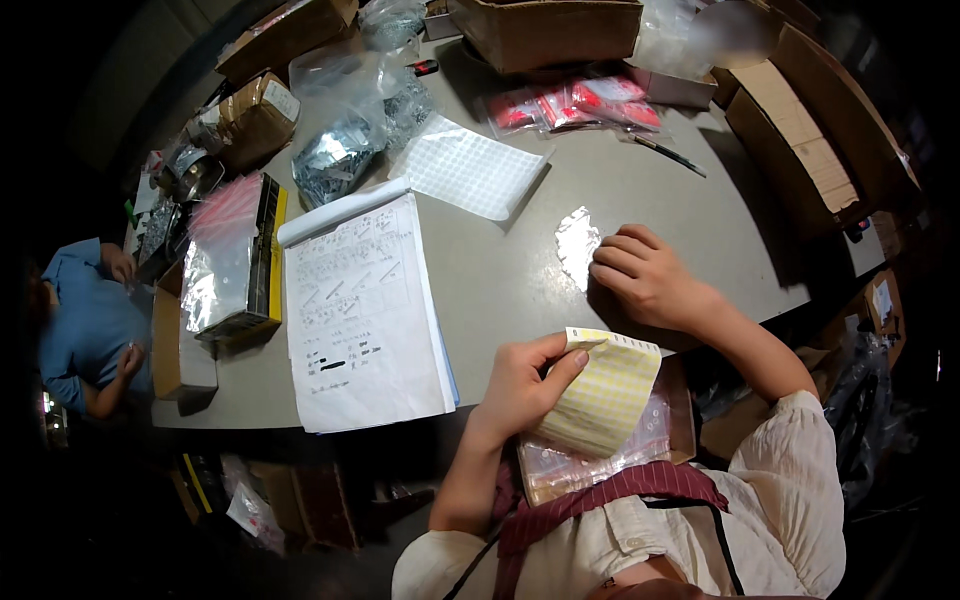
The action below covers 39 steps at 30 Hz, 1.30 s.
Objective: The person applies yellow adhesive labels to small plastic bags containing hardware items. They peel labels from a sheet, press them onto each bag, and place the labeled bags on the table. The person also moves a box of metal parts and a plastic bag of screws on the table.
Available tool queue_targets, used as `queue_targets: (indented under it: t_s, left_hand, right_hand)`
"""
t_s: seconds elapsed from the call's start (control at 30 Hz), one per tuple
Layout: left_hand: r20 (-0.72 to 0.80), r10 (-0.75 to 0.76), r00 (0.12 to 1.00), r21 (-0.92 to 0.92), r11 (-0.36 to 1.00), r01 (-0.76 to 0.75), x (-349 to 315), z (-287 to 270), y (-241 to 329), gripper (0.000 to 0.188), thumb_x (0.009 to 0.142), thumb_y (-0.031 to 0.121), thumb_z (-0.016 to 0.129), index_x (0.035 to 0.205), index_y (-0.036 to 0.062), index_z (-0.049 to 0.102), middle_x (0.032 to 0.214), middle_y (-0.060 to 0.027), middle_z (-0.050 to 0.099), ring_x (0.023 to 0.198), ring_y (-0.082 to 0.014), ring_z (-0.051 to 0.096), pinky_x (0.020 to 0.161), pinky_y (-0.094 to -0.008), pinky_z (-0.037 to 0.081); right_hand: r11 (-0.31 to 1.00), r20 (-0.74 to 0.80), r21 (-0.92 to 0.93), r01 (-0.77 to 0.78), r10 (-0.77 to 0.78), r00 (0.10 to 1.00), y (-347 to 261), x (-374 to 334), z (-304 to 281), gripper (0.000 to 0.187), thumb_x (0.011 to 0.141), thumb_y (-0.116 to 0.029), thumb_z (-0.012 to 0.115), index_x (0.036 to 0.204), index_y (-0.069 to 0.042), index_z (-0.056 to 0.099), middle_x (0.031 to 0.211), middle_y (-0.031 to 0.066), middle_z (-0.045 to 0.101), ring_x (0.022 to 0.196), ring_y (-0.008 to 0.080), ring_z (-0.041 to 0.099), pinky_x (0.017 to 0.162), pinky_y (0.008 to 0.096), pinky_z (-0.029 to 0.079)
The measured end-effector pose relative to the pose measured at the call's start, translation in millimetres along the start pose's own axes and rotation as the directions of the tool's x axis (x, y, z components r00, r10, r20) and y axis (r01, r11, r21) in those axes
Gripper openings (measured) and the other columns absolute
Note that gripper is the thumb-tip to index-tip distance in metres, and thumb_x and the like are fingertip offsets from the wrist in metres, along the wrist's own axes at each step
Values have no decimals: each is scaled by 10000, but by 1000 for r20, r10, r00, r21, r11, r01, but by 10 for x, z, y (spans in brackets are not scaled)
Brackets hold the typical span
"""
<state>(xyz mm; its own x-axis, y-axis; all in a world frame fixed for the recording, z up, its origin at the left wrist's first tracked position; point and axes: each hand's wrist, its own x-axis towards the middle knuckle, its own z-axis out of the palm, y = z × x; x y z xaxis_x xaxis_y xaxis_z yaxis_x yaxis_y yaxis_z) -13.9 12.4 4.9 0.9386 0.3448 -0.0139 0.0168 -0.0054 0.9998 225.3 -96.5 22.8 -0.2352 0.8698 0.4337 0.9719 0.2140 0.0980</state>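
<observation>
My left hand point(525, 385) pinches a sheet of small yellow stickers point(610, 390) between thumb and fingers, tilted above my lap. Beneath it, a shallow cardboard box point(682, 420) holds clear plastic bags point(560, 462), partly covered by the sheet. On the table's near side rests my right hand point(645, 278), its fingers curled. Their tips come down at the right edge of a small shiny clear plastic bag point(577, 245) lying flat. What those fingertips hold, if anything, is hidden.
A notepad with handwriting point(360, 310) lies left of my hands. Beyond are a sheet of white round stickers point(470, 165), bags of metal parts point(340, 155), red-filled packets point(570, 103), a pen point(668, 155) and cardboard boxes point(545, 35). A person in blue point(95, 325) is at far left.
</observation>
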Motion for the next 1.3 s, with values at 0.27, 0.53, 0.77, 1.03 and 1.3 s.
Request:
queue_targets:
  t_s: [0.27, 0.53, 0.77, 1.03, 1.3]
  left_hand:
    - [38, -14, 999, -122, 992, 18, -11, -23, -18, 276, 1020, 152, 635, 1194, -47, 713, 954, -69, 750, 871, -88, 655, 776, -278, 533]
    - [59, -67, 996, -336, 938, 83, -92, -70, 158, 317, 931, 131, 688, 1160, -88, 709, 1037, -104, 746, 925, -157, 680, 829, -284, 520]
    - [48, -54, 997, -371, 926, 68, -120, -62, 194, 305, 890, 111, 696, 1106, -104, 707, 997, -118, 742, 887, -165, 683, 800, -278, 515]
    - [134, 7, 991, -372, 927, 44, -124, -131, 59, 303, 988, 131, 651, 1185, -94, 697, 1072, -108, 740, 979, -145, 668, 868, -292, 517]
    - [134, -24, 991, -97, 995, 37, -52, -22, 86, 247, 1049, 146, 598, 1176, -39, 702, 940, -27, 706, 870, -71, 599, 764, -248, 491]
  right_hand:
    - [968, 33, -12, -250, 250, 968, -298, -552, -446, 315, 690, -47, 690, 999, 13, 694, 1062, 124, 686, 1017, 313, 658, 961, 435, 519]
    - [922, -5, 362, -134, 145, 989, -497, -805, -426, 295, 687, -78, 719, 963, -15, 639, 946, 131, 627, 862, 326, 618, 772, 410, 512]
    - [855, -70, 458, -241, 306, 950, -499, -810, -489, 170, 800, -32, 709, 966, 0, 687, 1040, 155, 697, 980, 345, 686, 865, 438, 545]
    - [352, 55, 915, -199, 379, 924, -678, -1007, -405, 204, 811, -19, 652, 962, 35, 778, 1060, 197, 759, 1051, 332, 723, 958, 432, 561]
    - [702, 17, 650, -290, 368, 930, -664, -262, -463, 317, 831, -57, 734, 1137, -27, 655, 1118, 159, 680, 985, 357, 682, 849, 414, 562]
